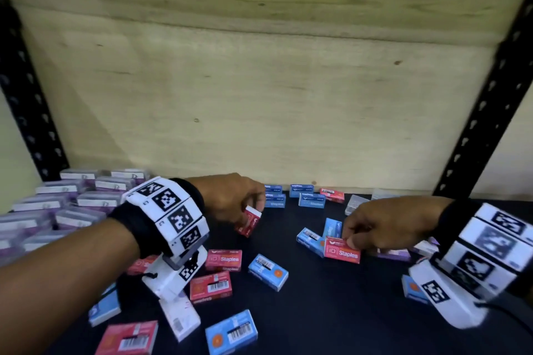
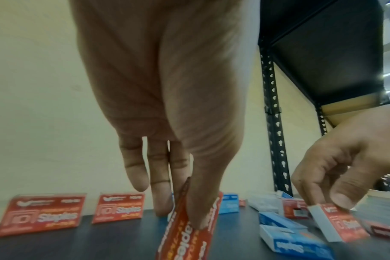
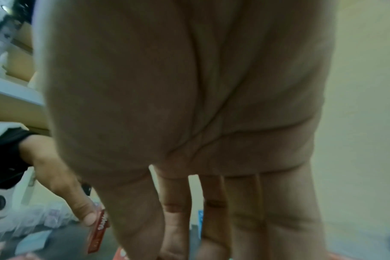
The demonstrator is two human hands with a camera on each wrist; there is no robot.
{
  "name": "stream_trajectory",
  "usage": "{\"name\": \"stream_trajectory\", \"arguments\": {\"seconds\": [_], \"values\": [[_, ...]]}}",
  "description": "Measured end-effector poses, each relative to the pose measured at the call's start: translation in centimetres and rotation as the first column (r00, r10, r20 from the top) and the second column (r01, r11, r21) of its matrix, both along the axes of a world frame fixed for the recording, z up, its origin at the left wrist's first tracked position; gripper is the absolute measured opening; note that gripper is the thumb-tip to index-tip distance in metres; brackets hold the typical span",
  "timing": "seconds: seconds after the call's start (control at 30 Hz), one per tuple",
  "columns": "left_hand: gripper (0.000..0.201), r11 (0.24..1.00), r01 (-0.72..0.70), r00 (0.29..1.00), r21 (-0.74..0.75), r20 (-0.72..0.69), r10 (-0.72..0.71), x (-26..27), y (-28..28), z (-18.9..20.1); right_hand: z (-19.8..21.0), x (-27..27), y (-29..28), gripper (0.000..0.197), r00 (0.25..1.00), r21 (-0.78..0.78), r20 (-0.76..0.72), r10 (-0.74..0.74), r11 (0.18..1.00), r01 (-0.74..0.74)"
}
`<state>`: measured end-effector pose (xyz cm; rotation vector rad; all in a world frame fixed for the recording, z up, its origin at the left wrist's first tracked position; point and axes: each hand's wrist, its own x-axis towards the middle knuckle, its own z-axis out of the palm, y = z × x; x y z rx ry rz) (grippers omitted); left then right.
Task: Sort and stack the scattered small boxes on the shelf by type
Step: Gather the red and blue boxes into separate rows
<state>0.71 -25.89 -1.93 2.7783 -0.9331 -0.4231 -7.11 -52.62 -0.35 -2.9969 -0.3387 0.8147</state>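
Note:
Small red and blue staples boxes lie scattered on the dark shelf (image 1: 331, 311). My left hand (image 1: 253, 207) pinches a red staples box (image 1: 249, 222) tilted on end just above the shelf; the left wrist view shows thumb and fingers clamped on that red box (image 2: 187, 234). My right hand (image 1: 353, 236) grips another red staples box (image 1: 341, 251) by its top edge, lying among blue boxes (image 1: 311, 241); the left wrist view shows this second box (image 2: 338, 223) tilted. In the right wrist view my palm (image 3: 189, 105) fills the frame, with the left hand's red box (image 3: 98, 232) at lower left.
Several blue boxes (image 1: 310, 199) stand along the back wall. Loose red boxes (image 1: 223, 259) and blue boxes (image 1: 268, 271) lie mid-shelf, more at the front (image 1: 230, 331). Clear purple-labelled boxes (image 1: 57, 204) pile at the left. Black perforated uprights (image 1: 484, 112) flank the plywood back panel.

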Motion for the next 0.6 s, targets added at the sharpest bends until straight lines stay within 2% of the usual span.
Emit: {"name": "stream_trajectory", "arguments": {"seconds": [0.13,0.23,0.43,0.6], "values": [[0.041,0.996,-0.064,0.994,0.059,0.092,0.058,1.1,2.5,0.7,0.7,1.7,2.4,0.012,0.983,0.017,0.14,0.117,0.993,-0.121],[0.032,0.988,-0.127,0.985,0.089,0.126,0.115,2.3,4.5,0.6,0.9,3.6,5.1,0.019,0.961,-0.008,0.205,0.187,0.982,-0.189],[0.025,0.952,-0.291,0.955,0.097,0.085,0.284,4.3,7.5,-0.5,0.4,7.8,10.3,0.023,0.935,-0.099,0.225,0.273,0.961,-0.256],[0.028,0.929,-0.325,0.943,0.178,0.136,0.304,5.6,8.7,-0.6,-0.6,10.7,13.9,0.023,0.922,-0.159,0.253,0.293,0.953,-0.26]]}}
